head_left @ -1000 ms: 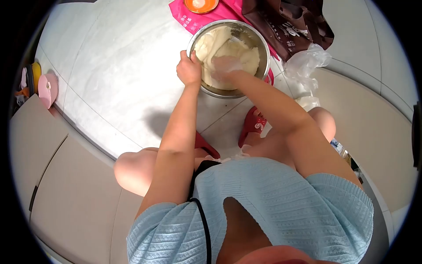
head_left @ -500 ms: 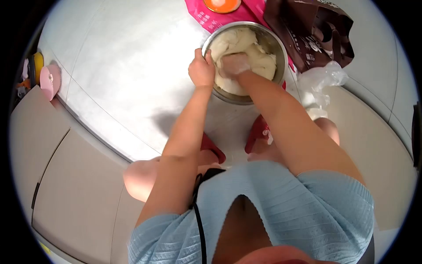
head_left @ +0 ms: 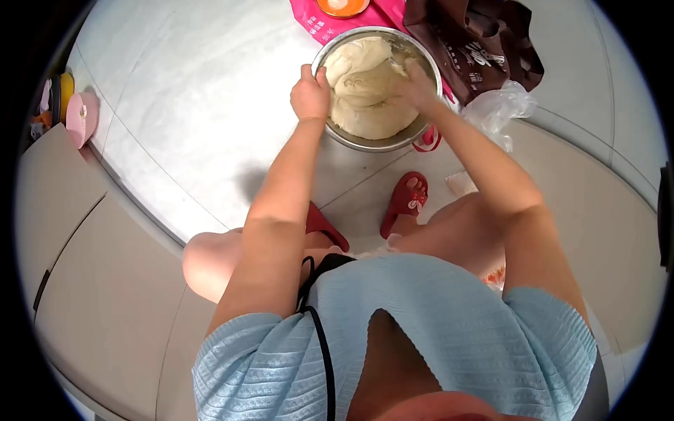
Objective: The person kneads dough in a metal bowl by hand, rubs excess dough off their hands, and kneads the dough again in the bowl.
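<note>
A round metal bowl [head_left: 372, 146] stands on the floor in front of me, with a large mass of pale dough [head_left: 372, 116] inside. My left hand [head_left: 309, 96] is closed around the bowl's left rim. At the right side of the dough is my right hand [head_left: 418, 90], smeared by motion, its fingers over the dough's edge. A smooth hollow runs across the dough's middle.
Behind the bowl lies a pink bag [head_left: 386, 14] with an orange round print. A dark brown bag [head_left: 484, 56] and a clear plastic bag [head_left: 500, 109] are to the right. Red slippers [head_left: 405, 200] are on my feet; a pink container [head_left: 83, 118] stands far left.
My right hand has pulled up out of the dough's middle and moved right toward the bowl's far side. My left hand stays on the rim. The whole view has shifted slightly.
</note>
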`<state>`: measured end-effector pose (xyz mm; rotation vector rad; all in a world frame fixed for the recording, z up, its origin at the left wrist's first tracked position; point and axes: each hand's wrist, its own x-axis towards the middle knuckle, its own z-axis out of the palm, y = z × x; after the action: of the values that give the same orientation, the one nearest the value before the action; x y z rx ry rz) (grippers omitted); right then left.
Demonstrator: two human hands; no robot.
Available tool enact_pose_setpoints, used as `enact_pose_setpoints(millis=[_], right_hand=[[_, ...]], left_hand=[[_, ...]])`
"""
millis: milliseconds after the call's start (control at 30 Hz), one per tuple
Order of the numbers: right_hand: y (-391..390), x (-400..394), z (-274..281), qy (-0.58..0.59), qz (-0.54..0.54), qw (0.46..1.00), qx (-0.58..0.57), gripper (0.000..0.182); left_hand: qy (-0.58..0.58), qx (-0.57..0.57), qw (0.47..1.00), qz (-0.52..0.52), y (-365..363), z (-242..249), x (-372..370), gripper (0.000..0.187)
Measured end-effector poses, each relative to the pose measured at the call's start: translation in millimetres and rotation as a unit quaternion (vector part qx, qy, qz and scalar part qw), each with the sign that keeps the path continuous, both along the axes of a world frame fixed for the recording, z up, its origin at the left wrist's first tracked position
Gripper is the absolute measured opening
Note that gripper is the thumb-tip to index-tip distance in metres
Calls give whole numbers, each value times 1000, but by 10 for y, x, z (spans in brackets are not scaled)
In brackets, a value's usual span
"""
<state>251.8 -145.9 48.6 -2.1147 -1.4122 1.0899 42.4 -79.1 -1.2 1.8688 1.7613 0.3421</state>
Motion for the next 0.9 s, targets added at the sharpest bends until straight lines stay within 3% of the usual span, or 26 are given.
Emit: enact_pose_setpoints(millis=[33, 67, 133, 200, 267, 300, 400, 433, 467, 533, 600, 733, 800, 900], right_hand=[[120, 32, 19, 167, -111, 979, -44, 74], [238, 68, 30, 309, -242, 917, -75, 71], [503, 171, -384, 149, -60, 986, -33, 65], [612, 122, -546, 166, -77, 983, -17, 70], [764, 109, -476, 137, -23, 980, -145, 85], [763, 11, -703, 76, -86, 990, -76, 87], [830, -112, -943, 68, -45, 996, -36, 83], [888, -112, -757, 106, 45, 990, -87, 70], [869, -150, -565, 105, 47, 989, -91, 70], [740, -388, 34, -47, 287, 944, -155, 56], [428, -604, 142, -111, 431, 893, -74, 39], [106, -865, 147, -191, 438, 875, -73, 33], [218, -923, 122, -163, 376, 886, -215, 26], [407, -988, 15, -184, 346, 882, -262, 27]], left_hand=[[-6, 2, 1000, -6, 24, -4, -5, 30], [-1, 3, 1000, -7, 28, -18, -15, 30], [-52, 3, 998, -32, 59, -27, -44, 31], [-48, -18, 998, -26, 98, -34, -52, 31], [-47, -44, 998, -23, 112, -14, -17, 32], [-47, -40, 998, -18, 109, 24, -1, 32], [-43, -36, 998, 6, 145, 58, 75, 34], [-39, -49, 998, 26, 123, 71, 72, 35], [-40, -52, 997, 29, 94, 86, 69, 35], [-28, -44, 998, 46, 114, 114, 111, 35], [-43, -55, 996, 50, 128, 116, 112, 36], [-80, -65, 993, 59, 120, 90, 54, 34], [-94, -59, 992, 52, 112, 87, 44, 34], [-111, -58, 991, 52, 94, 98, 16, 34]])
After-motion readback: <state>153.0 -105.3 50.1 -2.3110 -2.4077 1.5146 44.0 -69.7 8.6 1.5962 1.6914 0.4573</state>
